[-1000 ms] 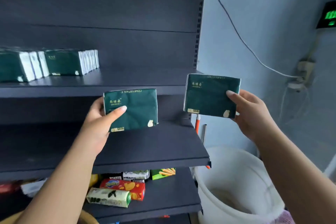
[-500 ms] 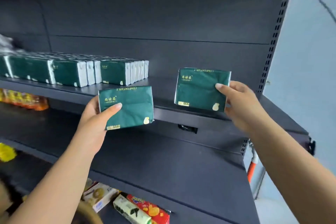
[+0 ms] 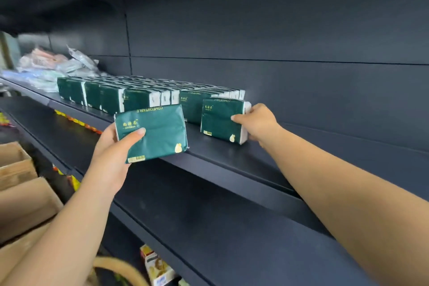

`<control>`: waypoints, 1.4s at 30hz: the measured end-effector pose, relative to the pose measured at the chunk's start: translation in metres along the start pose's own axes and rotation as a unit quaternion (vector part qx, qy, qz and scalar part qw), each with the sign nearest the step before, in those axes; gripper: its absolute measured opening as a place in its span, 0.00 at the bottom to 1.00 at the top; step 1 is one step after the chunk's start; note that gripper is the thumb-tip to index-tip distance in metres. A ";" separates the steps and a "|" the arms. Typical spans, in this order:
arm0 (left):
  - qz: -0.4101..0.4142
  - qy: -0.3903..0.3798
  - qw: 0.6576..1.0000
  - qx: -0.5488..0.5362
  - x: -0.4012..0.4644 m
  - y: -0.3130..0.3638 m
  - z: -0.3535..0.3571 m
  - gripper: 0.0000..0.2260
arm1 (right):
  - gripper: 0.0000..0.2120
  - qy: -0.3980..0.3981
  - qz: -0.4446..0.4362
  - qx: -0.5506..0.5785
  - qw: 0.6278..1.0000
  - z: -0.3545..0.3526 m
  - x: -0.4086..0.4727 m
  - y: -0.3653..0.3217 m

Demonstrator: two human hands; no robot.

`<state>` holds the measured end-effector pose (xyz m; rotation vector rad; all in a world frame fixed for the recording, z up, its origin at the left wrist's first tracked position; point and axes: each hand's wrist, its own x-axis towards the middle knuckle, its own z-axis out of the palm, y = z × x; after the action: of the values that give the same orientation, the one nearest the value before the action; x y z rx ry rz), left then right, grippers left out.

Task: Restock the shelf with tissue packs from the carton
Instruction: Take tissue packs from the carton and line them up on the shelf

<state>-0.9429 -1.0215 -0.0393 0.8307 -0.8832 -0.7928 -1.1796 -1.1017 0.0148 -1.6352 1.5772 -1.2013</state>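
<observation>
Right hand (image 3: 257, 123) grips a tissue pack (image 3: 220, 121) standing on the shelf (image 3: 243, 158) beside the stocked row (image 3: 139, 97); left hand (image 3: 116, 148) holds another pack (image 3: 154, 132) before the shelf edge; cartons (image 3: 16, 167) left

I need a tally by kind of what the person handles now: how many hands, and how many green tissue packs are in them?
Bare hands: 2 (left hand, right hand)
Green plastic-wrapped tissue packs held: 2 (left pack, right pack on the dark metal shelf)
Total: 4
The stocked packs behind are too crowded to count.
</observation>
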 end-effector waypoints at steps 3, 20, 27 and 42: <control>0.008 0.000 1.000 0.009 0.024 -0.001 -0.010 0.10 | 0.15 0.009 0.012 -0.016 1.000 0.025 0.020 -0.003; 0.004 0.036 0.999 0.003 0.085 -0.009 -0.061 0.10 | 0.19 0.049 0.027 -0.120 0.991 0.106 0.057 -0.028; -0.009 -0.010 1.000 -0.019 0.091 -0.010 -0.057 0.10 | 0.31 0.075 -0.040 -0.190 0.978 0.090 0.032 -0.037; 0.064 -0.124 0.985 0.102 0.086 -0.028 -0.019 0.19 | 0.13 -0.113 -0.068 0.077 0.988 0.077 -0.018 -0.048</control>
<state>-0.8973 -1.1020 -0.0420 0.8555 -1.2443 -0.7088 -1.0875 -1.0912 0.0187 -1.7327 1.2203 -1.1299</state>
